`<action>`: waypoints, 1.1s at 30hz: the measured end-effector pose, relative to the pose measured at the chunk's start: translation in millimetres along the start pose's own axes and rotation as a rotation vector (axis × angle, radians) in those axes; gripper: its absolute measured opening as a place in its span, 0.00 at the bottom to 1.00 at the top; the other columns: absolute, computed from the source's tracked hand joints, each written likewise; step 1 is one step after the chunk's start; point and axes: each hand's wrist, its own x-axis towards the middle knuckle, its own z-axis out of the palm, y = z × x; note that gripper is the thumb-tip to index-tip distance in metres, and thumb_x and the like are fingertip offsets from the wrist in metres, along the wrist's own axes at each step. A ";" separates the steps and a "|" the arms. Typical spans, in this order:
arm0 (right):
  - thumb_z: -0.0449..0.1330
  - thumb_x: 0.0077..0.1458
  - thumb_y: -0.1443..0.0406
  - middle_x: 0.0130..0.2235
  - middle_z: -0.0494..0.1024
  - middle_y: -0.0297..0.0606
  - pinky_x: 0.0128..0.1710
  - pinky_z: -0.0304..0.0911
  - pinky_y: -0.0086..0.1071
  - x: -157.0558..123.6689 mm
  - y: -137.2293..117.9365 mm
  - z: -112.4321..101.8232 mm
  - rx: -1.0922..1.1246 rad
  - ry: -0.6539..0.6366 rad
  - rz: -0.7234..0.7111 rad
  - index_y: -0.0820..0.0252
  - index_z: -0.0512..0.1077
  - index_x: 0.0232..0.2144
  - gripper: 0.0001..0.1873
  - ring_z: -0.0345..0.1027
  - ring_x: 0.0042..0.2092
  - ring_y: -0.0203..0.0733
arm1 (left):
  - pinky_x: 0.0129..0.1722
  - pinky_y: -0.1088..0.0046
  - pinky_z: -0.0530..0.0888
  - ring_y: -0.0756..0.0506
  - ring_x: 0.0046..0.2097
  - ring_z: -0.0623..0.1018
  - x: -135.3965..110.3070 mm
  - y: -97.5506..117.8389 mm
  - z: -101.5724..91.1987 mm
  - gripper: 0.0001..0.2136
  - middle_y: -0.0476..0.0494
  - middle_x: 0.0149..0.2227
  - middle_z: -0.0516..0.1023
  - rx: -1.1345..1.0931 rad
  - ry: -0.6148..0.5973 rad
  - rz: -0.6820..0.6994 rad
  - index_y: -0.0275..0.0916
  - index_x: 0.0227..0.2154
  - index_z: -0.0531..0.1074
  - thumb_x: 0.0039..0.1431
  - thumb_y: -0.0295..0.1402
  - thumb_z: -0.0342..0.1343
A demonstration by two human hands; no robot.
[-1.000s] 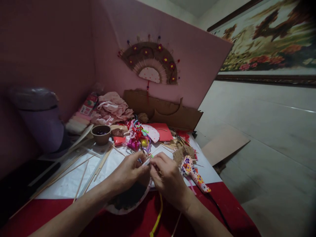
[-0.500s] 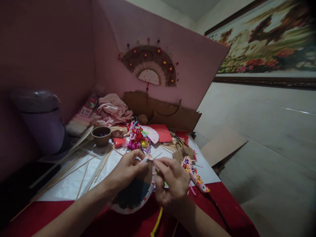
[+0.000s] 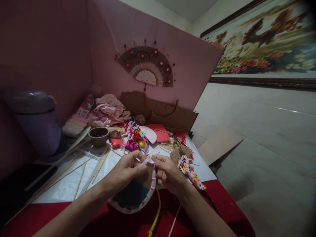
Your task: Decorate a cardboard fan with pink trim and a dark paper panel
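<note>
My left hand [image 3: 125, 171] pinches the top edge of a fan-shaped craft piece [image 3: 134, 197], dark inside with a pale patterned border. My right hand [image 3: 168, 172] is closed in a pinch at the same top edge, fingertips meeting those of the left. What the right fingers hold is too small to make out. A yellow cord [image 3: 155, 217] hangs below the piece over the red cloth [image 3: 103, 223].
A flower-patterned glue gun [image 3: 191, 172] lies right of my hands. Bamboo sticks [image 3: 91, 168] lie on white paper. Behind are a ribbon pile [image 3: 134, 136], a brown bowl [image 3: 98, 135], pink cloth [image 3: 110, 110], cardboard [image 3: 163, 110], a finished fan [image 3: 146, 67] on the pink wall and a purple bin [image 3: 36, 120].
The right hand rose from lower on the piece's right edge to its top, meeting the left fingertips. The craft piece stands a little more upright. The view shifted slightly.
</note>
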 end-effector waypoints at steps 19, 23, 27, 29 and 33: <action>0.51 0.59 0.58 0.19 0.59 0.27 0.22 0.51 0.25 -3.0 9.1 4.4 -0.869 0.229 -0.532 0.59 0.62 0.22 0.16 0.53 0.22 0.30 | 0.21 0.79 0.59 0.52 0.21 0.67 -0.3 -0.5 2.0 0.12 0.55 0.20 0.67 0.127 0.125 0.021 0.39 0.28 0.62 0.48 0.39 0.58; 0.49 0.61 0.62 0.19 0.60 0.28 0.22 0.50 0.27 -3.7 11.1 5.4 -1.153 0.288 -0.660 0.59 0.61 0.22 0.15 0.54 0.21 0.31 | 0.20 0.79 0.56 0.53 0.21 0.64 1.6 -6.6 0.7 0.11 0.56 0.19 0.65 0.180 0.150 0.042 0.38 0.27 0.61 0.50 0.37 0.57; 0.47 0.61 0.66 0.20 0.62 0.30 0.24 0.50 0.29 -2.4 13.0 5.4 -1.466 0.355 -0.833 0.59 0.61 0.23 0.13 0.57 0.22 0.34 | 0.21 0.77 0.58 0.52 0.22 0.65 0.8 -5.7 5.5 0.09 0.55 0.20 0.66 0.255 0.199 0.065 0.38 0.26 0.61 0.51 0.37 0.55; 0.46 0.61 0.66 0.21 0.64 0.33 0.24 0.50 0.29 -1.5 13.5 4.9 -1.617 0.356 -0.896 0.59 0.62 0.24 0.14 0.59 0.23 0.35 | 0.22 0.77 0.58 0.52 0.22 0.66 0.6 -4.6 7.7 0.09 0.54 0.20 0.66 0.279 0.205 0.074 0.38 0.26 0.62 0.52 0.37 0.54; 0.46 0.61 0.66 0.22 0.66 0.34 0.25 0.50 0.29 -2.2 12.0 5.3 -1.638 0.315 -0.884 0.60 0.63 0.24 0.14 0.60 0.24 0.36 | 0.21 0.78 0.57 0.52 0.21 0.64 1.6 -4.5 7.1 0.10 0.56 0.19 0.64 0.286 0.216 0.052 0.38 0.25 0.61 0.51 0.38 0.55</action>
